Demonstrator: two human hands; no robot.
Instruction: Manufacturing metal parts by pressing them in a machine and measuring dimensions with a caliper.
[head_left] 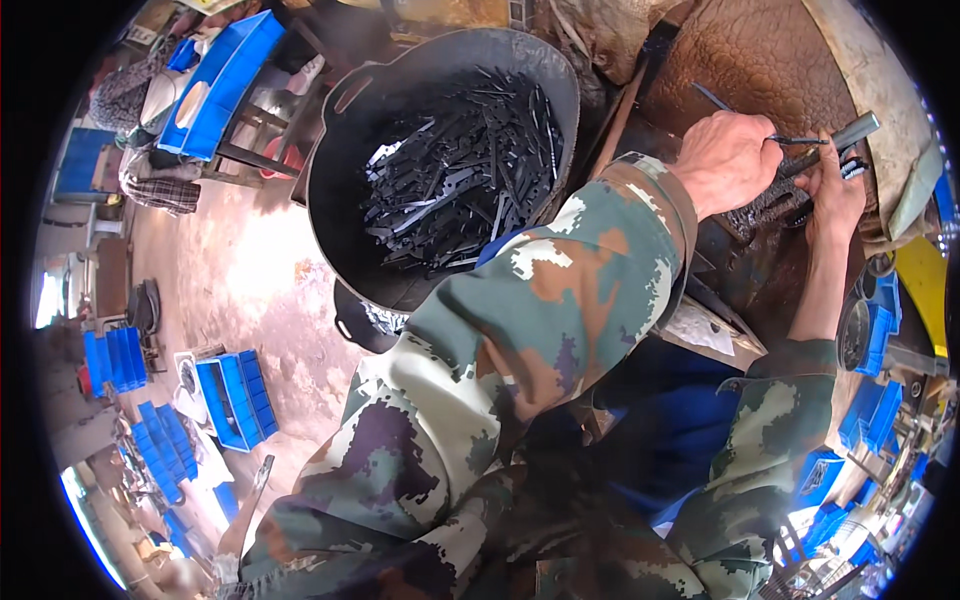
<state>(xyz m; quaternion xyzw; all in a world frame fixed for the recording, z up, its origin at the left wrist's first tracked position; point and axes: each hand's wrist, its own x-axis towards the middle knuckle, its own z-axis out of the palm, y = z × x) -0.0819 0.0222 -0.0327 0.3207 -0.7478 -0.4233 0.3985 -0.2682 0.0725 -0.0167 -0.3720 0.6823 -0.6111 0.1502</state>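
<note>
My left hand (728, 162) is closed in a pinch on a thin dark strip (800, 140), which looks like metal. From the pinch the strip runs right to the raised finger of my right hand (835, 200). That hand's fingers are bent beside a dark, grimy metal fixture (770, 207), and what they grip is partly hidden. Just beyond them lies a grey metal bar (855, 128) with a rounded end. Another thin dark piece (710, 95) shows behind my left hand. A large dark pot (335, 215) with loop handles stands left of my forearm, holding many thin dark metal pieces (470, 170).
A brown, wrinkled surface (750, 60) lies behind the work spot. Beneath the big pot's edge sits a second container (352, 322) with shiny pieces. Blue plastic bins (237, 400) stand on the floor at left, others (870, 412) at right. Another person (158, 180) is at far left.
</note>
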